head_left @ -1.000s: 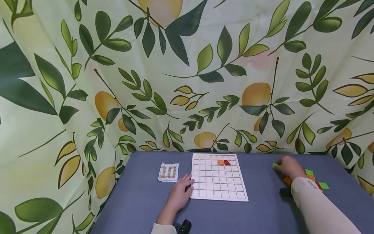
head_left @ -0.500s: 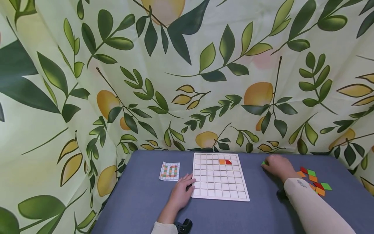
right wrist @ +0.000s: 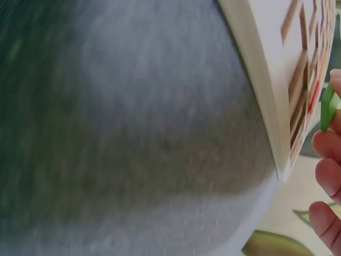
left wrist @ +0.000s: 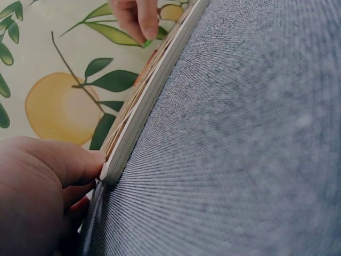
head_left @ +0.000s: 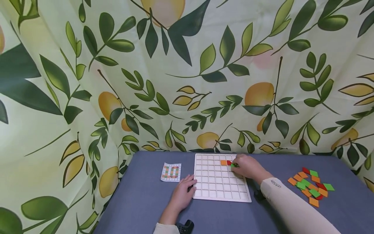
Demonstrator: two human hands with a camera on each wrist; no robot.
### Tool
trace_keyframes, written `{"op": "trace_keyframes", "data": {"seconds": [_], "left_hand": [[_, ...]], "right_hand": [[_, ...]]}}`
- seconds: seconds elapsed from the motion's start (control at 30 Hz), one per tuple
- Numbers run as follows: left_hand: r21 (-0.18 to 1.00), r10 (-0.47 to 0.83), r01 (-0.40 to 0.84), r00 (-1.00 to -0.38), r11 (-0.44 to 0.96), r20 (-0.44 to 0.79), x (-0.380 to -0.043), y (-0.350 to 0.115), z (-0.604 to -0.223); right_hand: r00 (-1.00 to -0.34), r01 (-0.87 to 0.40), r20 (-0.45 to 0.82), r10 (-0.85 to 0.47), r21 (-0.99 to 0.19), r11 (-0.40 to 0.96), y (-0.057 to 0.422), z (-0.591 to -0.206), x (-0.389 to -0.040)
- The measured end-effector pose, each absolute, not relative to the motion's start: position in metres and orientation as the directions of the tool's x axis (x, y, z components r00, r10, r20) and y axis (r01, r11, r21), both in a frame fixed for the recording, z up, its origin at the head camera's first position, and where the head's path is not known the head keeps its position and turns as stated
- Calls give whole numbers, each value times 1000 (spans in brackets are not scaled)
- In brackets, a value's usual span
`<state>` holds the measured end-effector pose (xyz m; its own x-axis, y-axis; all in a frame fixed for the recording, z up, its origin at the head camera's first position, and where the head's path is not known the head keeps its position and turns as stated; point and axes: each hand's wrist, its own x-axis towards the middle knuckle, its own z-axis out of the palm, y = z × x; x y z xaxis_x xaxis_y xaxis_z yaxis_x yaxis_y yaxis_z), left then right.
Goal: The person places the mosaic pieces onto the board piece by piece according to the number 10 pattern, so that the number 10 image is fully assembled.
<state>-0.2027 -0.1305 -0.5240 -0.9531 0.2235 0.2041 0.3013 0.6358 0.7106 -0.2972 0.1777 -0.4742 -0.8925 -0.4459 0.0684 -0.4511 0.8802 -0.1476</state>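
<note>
My right hand point(head_left: 248, 166) is over the upper right part of a white gridded board point(head_left: 216, 187), pinching a small green tile point(right wrist: 326, 111) between thumb and finger. Directly left of it, an orange square tile point(head_left: 223, 162) and a red tile point(head_left: 229, 162), partly covered by the hand, sit side by side in the grid. My left hand point(head_left: 181, 194) rests at the board's left edge with relaxed fingers; in the left wrist view its thumb point(left wrist: 88, 162) touches the board's corner.
A small card point(head_left: 170, 172) printed with a coloured grid pattern lies left of the board. To the right, several orange, green and red tiles point(head_left: 314, 202) are scattered on the blue-grey tabletop point(head_left: 140, 201). Behind hangs a leaf-and-fruit patterned cloth point(head_left: 187, 97).
My right hand has moved left from the scattered tiles to above the board, bringing the green tile with it and uncovering the pile. The left hand has stayed at the board's edge.
</note>
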Motion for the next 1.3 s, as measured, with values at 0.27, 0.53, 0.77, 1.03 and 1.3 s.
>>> {"op": "trace_keyframes", "data": {"seconds": [0.27, 0.53, 0.77, 1.03, 1.3], "left_hand": [[705, 227, 320, -947, 633, 226, -203, -128, -526], [703, 232, 328, -945, 631, 232, -203, -128, -527], [707, 227, 316, -948, 633, 221, -202, -129, -527], [715, 224, 301, -953, 631, 203, -204, -129, -528], [712, 224, 311, -950, 630, 217, -205, -130, -528]], "right_hand": [[-882, -472, 77, -465, -123, 873, 170, -480, -297], [-908, -413, 32, -418, -245, 877, 169, -486, -298], [-949, -273, -9, -314, -470, 839, 176, -494, -301], [-969, -177, -44, -243, -563, 807, 178, -495, -304], [-968, -164, -56, -244, -595, 787, 185, -493, -305]]}}
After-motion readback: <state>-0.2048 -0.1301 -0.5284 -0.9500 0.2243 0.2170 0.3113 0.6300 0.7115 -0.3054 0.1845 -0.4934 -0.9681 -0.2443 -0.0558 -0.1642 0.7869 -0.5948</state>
